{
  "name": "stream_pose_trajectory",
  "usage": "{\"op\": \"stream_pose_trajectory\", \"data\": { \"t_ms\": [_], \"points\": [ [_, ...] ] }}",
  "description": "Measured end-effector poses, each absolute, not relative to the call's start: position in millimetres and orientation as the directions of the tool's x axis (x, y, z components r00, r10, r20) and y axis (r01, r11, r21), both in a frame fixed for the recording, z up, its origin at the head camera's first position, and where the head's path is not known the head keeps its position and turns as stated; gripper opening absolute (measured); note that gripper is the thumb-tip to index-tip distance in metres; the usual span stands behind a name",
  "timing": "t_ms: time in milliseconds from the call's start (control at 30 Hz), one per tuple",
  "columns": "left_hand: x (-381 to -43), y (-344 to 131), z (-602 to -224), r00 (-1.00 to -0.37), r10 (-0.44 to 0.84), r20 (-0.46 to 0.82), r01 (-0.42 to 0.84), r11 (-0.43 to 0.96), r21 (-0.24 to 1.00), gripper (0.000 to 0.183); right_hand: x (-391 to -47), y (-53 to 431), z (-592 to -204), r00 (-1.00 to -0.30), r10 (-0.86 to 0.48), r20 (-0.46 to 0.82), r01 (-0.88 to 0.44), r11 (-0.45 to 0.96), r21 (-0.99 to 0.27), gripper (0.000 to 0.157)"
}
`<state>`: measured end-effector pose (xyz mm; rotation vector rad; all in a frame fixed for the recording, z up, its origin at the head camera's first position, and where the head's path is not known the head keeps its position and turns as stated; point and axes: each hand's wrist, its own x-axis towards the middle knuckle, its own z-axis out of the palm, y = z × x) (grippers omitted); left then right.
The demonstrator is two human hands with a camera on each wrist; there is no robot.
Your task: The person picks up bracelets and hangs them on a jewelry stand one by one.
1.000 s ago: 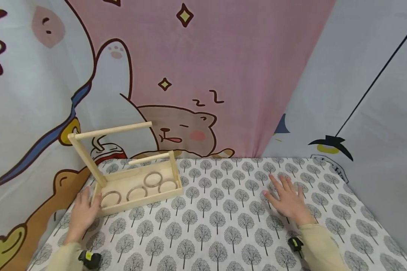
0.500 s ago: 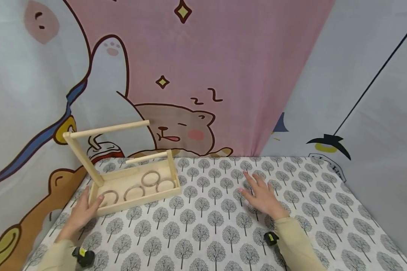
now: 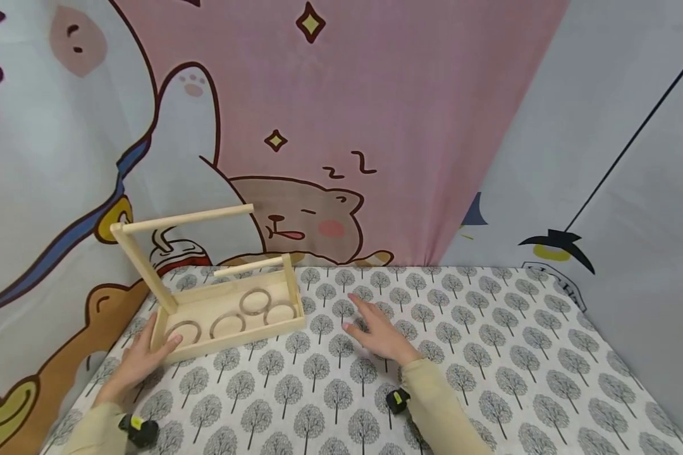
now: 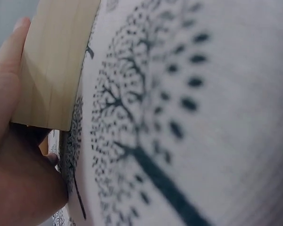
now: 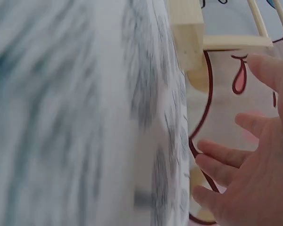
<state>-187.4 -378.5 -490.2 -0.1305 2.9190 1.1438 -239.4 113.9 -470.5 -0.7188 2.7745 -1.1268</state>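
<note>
The right hand [image 3: 382,335] has moved in toward the wooden tray [image 3: 250,336], while the left hand [image 3: 139,360] holds its end.

The left fingers bend round the tray's near end with the thumb over the edge, so they are clamped on the wood. Four thin rings [image 3: 241,303] lie inside the tray, the first one just past that thumb. The tray sits on the tree cloth [image 3: 492,376], and a long rod [image 3: 188,218] sticks out high above the left fingers. A second ago the right hand was far off; now its fingers are much nearer, spread apart and holding nothing. Some cloth shows between them and the tray. Both hands are close now, but only the left one touches it.
</note>
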Motion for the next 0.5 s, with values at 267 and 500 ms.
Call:
{"op": "stream_pose_trajectory", "data": {
  "t_ms": [267,500],
  "points": [
    [-189.6,-380.6,-487.2,-0.995,-0.064,-0.082,-0.104,0.709,0.697,0.103,-254.4,69.6,-474.3,-0.844,-0.530,0.081,-0.385,0.492,-0.781,0.067],
    [-192.8,-381.2,-484.9,-0.983,-0.044,-0.179,-0.163,0.657,0.736,0.111,-261.0,30.3,-483.1,-0.858,-0.514,0.029,-0.192,0.267,-0.944,0.067]
  ]
}}
